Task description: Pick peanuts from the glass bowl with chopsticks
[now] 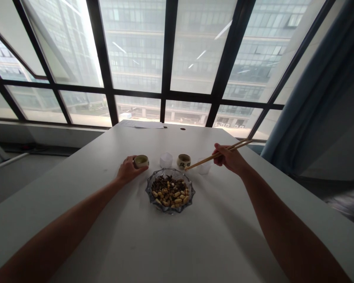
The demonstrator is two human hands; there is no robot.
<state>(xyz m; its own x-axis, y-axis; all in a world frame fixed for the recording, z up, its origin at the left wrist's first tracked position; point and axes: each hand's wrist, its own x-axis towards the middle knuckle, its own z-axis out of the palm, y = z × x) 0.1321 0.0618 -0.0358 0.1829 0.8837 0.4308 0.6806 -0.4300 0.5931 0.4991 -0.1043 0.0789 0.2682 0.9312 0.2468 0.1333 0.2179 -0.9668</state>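
Observation:
My left hand (129, 169) is wrapped round a small ceramic cup (141, 160), greenish inside, to the left of the glass bowl. Between the fingers of my right hand (228, 158) is a pair of chopsticks (208, 159), pointing left and down. Their tips are near the front of a second ceramic cup (183, 161) with dark characters on it; whether they touch it I cannot tell. In front of the cups stands a scalloped glass bowl (191, 198) holding peanuts (172, 196) in their shells and a heap of dark brown slender pieces (163, 182).
A clear faceted container (166, 160) stands between the two cups. Another clear container (204, 167) sits below the chopsticks. Papers (141, 124) lie at the far edge of the white table (165, 251), by the windows. A blue curtain (306, 90) hangs at the right.

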